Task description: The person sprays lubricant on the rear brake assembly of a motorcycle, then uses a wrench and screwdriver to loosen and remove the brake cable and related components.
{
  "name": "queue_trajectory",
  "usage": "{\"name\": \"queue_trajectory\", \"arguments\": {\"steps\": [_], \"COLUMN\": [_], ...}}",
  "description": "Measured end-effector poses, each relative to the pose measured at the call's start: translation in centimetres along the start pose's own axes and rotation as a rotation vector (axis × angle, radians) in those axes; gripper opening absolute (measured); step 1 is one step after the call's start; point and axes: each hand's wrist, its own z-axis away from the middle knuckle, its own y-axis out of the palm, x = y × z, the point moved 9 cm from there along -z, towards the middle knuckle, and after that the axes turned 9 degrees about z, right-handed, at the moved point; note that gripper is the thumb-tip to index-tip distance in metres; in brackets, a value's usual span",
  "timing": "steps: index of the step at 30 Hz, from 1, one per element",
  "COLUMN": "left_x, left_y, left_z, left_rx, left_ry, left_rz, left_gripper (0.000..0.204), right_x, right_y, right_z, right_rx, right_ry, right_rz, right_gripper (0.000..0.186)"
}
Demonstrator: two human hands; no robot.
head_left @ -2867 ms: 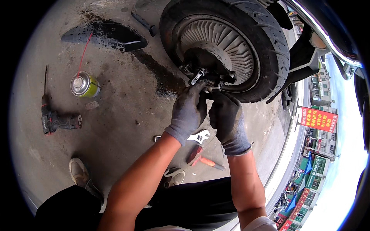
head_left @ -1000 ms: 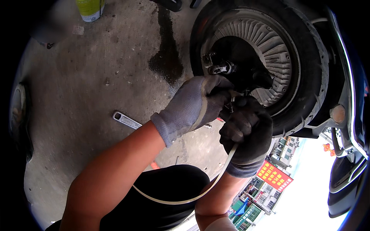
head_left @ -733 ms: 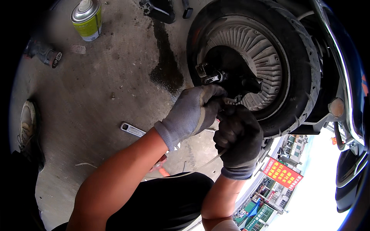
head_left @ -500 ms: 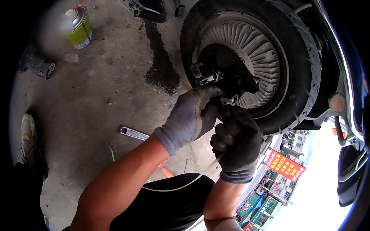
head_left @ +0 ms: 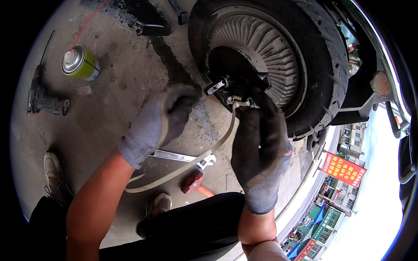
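My right hand [head_left: 261, 152], in a grey glove with dark, soiled fingers, reaches up to the brake parts at the wheel hub. Its fingers are stretched out, with their tips hard to make out against the black metal. Beside them a long whitish cable tie [head_left: 183, 167] runs from a small bright metal fitting [head_left: 248, 102] and hangs in a curve down to the left. Off to the left of the hub, my gloved left hand [head_left: 167, 113] is in the air, blurred, fingers bent but apart, with nothing visible in them. The wheel [head_left: 283, 56] has a ribbed hub and black tyre.
On the concrete floor lie an adjustable wrench [head_left: 178, 156], a hammer [head_left: 193, 182] with a red head, and a power drill [head_left: 45, 101]. A green spray can [head_left: 82, 63] with a red straw stands at the upper left. Dark wet stains [head_left: 167, 56] mark the floor. Vehicle bodywork [head_left: 385, 87] rises at right.
My left hand has drawn away from the hub to the left, parting from my right hand. The cable tie now shows at the fitting. My view has shifted, bringing the wrench and hammer out.
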Motion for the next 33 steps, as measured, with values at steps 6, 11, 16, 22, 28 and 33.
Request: {"name": "queue_trajectory", "arguments": {"steps": [6,11,16,22,28,33], "left_x": [-11.9,-11.5,-11.9,-7.0,-3.5,-1.7], "left_y": [0.6,9.5,9.5,3.1,2.5,2.5], "left_z": [-4.3,-6.9,-7.0,-13.0,-12.1,-12.5], "left_rx": [0.065,0.055,0.068,0.305,0.15,0.284], "left_ry": [0.389,0.22,0.423,0.087,-0.118,-0.237], "left_rz": [-0.555,-1.161,-1.108,-0.412,0.23,0.486], "left_gripper": [0.062,0.1,0.094,0.075,0.053,0.056], "right_x": [-0.7,-0.8,-2.2,-2.8,-2.4,-1.7], "right_y": [6.7,5.4,2.2,-1.2,2.2,5.1], "right_z": [0.9,1.9,4.4,6.9,5.7,2.8], "right_rx": [0.309,0.113,0.295,0.227,0.353,0.234], "right_ry": [0.007,-0.22,0.106,0.225,0.175,0.031], "right_rz": [0.272,0.163,-0.105,-0.027,0.085,0.195], "right_gripper": [0.066,0.04,0.06,0.058,0.058,0.061]}}
